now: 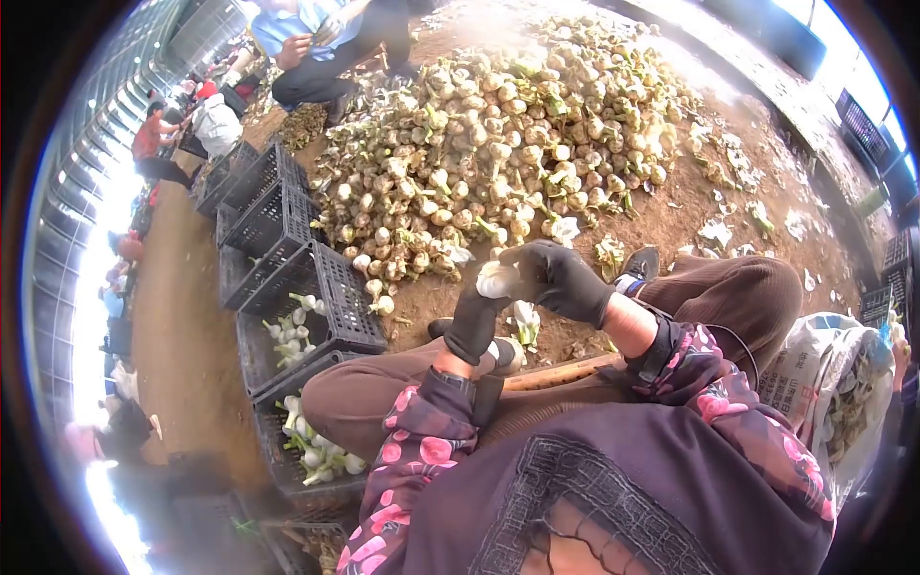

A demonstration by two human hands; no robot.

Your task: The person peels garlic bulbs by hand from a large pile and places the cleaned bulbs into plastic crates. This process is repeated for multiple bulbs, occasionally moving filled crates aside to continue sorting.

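Observation:
In dark gloves, both my hands meet in front of my crossed legs. A pale garlic bulb (pixel 496 280) rests in the fingers of my left hand (pixel 473 321), which are closed around its lower side. My right hand (pixel 567 280) comes in from the other side, its fingers curled and its fingertips at the bulb's upper edge. Whatever lies inside the right hand's grip is hidden by the glove. Just beyond the hands spreads a large heap of garlic bulbs (pixel 517 144) on bare soil.
To my left stands a row of black plastic crates (pixel 350 297), two holding trimmed white garlic (pixel 321 455). A white printed sack (pixel 800 369) with dry scraps sits by my right side. A co-worker in a blue shirt (pixel 287 29) squats behind the heap. Loose skins litter the ground.

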